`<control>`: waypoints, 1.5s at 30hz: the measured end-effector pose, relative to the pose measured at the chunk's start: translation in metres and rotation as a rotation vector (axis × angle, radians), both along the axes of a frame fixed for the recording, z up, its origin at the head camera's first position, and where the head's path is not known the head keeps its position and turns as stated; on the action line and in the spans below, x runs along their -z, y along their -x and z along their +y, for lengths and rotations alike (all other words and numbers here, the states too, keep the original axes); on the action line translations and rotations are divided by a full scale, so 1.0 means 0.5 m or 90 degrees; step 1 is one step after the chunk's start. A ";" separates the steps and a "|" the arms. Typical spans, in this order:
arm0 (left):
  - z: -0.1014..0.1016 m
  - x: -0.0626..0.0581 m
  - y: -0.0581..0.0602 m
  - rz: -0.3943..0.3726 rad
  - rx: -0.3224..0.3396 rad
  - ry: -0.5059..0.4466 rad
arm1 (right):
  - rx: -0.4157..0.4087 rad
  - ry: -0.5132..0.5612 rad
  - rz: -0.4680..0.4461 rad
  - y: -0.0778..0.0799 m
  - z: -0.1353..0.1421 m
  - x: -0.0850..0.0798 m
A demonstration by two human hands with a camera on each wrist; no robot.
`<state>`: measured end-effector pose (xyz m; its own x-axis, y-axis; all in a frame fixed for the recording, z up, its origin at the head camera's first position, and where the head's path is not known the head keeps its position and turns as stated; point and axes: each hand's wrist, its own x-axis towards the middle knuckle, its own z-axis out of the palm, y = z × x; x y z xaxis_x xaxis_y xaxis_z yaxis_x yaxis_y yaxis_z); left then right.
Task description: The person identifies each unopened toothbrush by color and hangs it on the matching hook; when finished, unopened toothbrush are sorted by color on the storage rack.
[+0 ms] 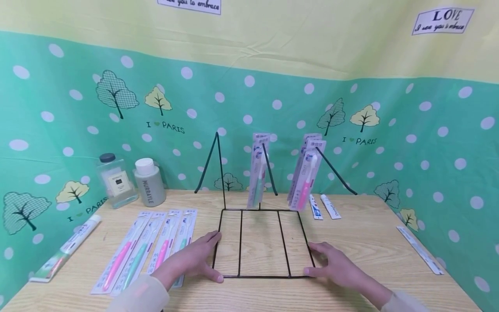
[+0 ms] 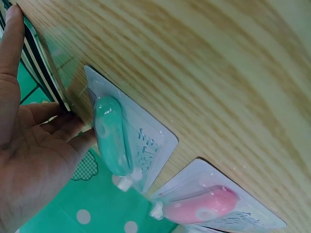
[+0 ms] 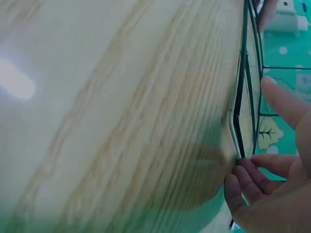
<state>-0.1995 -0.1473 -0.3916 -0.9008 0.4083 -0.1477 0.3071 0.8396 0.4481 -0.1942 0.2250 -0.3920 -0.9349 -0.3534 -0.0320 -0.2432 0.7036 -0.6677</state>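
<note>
Your wire rack stands at the centre, your left hand and right hand touching its sides, fingers spread wide; an uneven shove could shake the hanging toothbrushes loose, or drifting left, bump the flat packs lower left.
</note>
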 end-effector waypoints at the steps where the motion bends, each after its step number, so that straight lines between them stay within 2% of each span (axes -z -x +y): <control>1: 0.000 0.000 0.000 -0.001 -0.001 0.000 | 0.003 -0.012 0.003 -0.002 -0.003 0.000; 7: -0.001 0.002 0.000 -0.008 -0.006 -0.005 | 0.009 -0.042 0.014 -0.004 -0.017 0.006; 14: -0.002 0.003 0.003 -0.012 -0.008 -0.004 | 0.070 -0.101 0.000 0.001 -0.037 0.014; 18: 0.000 0.001 0.005 -0.016 -0.004 -0.007 | 0.087 -0.117 0.004 0.003 -0.039 0.016; 30: 0.007 -0.009 0.000 -0.002 -0.002 0.023 | 0.086 -0.138 0.002 0.006 -0.047 0.012; 37: 0.006 -0.017 -0.003 -0.026 -0.008 -0.003 | 0.082 -0.140 -0.020 0.005 -0.050 0.004; 45: 0.006 -0.023 -0.003 -0.041 -0.008 -0.013 | 0.086 -0.152 -0.016 0.005 -0.051 0.001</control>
